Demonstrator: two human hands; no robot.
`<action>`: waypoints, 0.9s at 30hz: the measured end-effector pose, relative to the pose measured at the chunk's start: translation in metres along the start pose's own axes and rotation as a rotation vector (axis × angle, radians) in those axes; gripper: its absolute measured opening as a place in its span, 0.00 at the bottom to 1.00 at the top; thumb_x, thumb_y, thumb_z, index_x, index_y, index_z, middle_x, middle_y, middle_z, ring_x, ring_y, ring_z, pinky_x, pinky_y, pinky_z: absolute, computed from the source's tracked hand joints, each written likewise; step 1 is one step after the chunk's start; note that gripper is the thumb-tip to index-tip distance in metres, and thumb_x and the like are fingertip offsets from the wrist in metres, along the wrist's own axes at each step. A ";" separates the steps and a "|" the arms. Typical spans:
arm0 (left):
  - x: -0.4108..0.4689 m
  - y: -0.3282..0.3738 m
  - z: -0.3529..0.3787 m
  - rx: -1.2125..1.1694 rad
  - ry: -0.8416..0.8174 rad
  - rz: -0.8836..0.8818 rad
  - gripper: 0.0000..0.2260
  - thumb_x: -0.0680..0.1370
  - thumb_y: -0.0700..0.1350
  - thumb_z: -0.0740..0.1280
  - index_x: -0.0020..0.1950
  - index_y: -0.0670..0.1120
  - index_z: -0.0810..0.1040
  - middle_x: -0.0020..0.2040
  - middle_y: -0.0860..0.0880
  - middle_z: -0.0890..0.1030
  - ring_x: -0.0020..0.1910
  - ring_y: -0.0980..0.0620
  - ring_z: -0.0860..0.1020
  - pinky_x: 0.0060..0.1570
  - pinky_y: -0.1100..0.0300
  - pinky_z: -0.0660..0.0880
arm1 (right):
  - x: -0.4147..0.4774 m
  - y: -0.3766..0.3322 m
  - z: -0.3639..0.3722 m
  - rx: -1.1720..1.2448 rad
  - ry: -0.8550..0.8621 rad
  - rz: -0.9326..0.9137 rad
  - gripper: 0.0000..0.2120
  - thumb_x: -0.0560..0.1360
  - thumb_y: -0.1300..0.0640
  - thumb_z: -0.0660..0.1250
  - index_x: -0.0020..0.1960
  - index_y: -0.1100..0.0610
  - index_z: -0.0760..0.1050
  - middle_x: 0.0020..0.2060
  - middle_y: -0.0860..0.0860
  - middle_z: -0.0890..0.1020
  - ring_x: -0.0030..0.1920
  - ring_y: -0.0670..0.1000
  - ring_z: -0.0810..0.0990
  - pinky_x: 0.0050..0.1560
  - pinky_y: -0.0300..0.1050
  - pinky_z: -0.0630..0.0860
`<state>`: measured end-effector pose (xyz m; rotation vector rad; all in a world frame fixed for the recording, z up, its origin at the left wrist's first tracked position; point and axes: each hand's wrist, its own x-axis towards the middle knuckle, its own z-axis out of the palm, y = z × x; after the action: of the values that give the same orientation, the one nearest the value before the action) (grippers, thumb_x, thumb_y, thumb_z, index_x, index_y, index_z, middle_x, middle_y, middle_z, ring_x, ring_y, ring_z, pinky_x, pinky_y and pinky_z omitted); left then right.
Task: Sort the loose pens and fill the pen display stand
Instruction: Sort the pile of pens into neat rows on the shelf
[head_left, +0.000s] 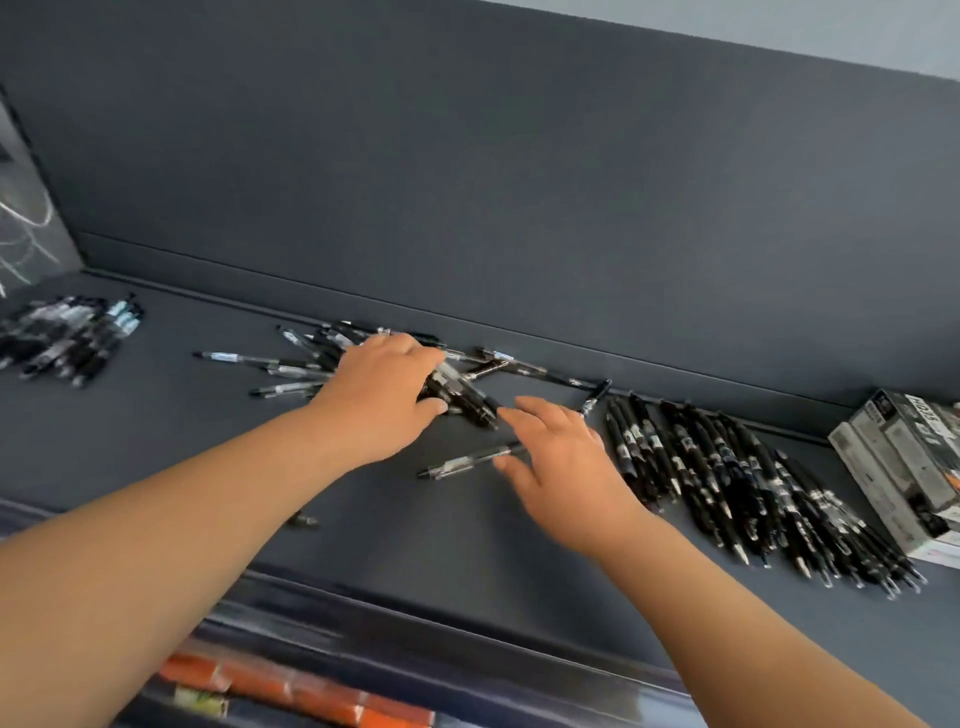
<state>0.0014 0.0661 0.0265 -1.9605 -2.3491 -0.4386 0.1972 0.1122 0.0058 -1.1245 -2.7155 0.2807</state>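
Just left of the sorted row of pens (753, 483), my right hand (563, 467) is spread flat and holding nothing, with a single pen (470, 461) lying at its fingertips. Further left of that row, my left hand (382, 397) is curled round a small bunch of pens (465, 397), right beside the loose pile (306, 364). Boxes (904, 467) sit on the row's other side.

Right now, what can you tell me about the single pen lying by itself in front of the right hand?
The single pen is slim and black with a clear middle section, apparently plastic. It lies flat on the dark grey shelf, slanted. Its right end reaches the spread fingers of the right hand; blur hides whether they touch. It lies apart from the bundle of pens gripped by the left hand.
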 end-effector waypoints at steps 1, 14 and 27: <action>-0.003 -0.010 -0.003 0.005 -0.003 -0.009 0.23 0.78 0.54 0.63 0.71 0.51 0.67 0.67 0.49 0.70 0.67 0.47 0.65 0.66 0.53 0.62 | 0.002 -0.006 0.004 0.011 -0.014 -0.032 0.24 0.80 0.47 0.58 0.74 0.49 0.61 0.74 0.47 0.61 0.73 0.51 0.58 0.72 0.49 0.56; -0.044 -0.102 -0.041 -0.241 -0.534 -0.164 0.08 0.68 0.55 0.74 0.43 0.54 0.80 0.43 0.56 0.80 0.42 0.57 0.78 0.46 0.59 0.75 | 0.032 -0.040 0.026 0.058 -0.095 -0.114 0.21 0.75 0.62 0.61 0.66 0.51 0.73 0.63 0.46 0.74 0.65 0.49 0.68 0.67 0.48 0.64; -0.035 -0.119 -0.022 -0.038 -0.626 -0.083 0.05 0.71 0.49 0.71 0.38 0.52 0.77 0.36 0.58 0.77 0.34 0.60 0.73 0.33 0.63 0.67 | 0.060 -0.045 0.049 0.089 -0.026 -0.051 0.14 0.75 0.65 0.63 0.57 0.54 0.78 0.53 0.49 0.78 0.57 0.51 0.74 0.52 0.38 0.69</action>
<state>-0.1106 0.0086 0.0182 -2.2772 -2.7841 0.1670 0.1127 0.1186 -0.0239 -1.0335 -2.7200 0.4071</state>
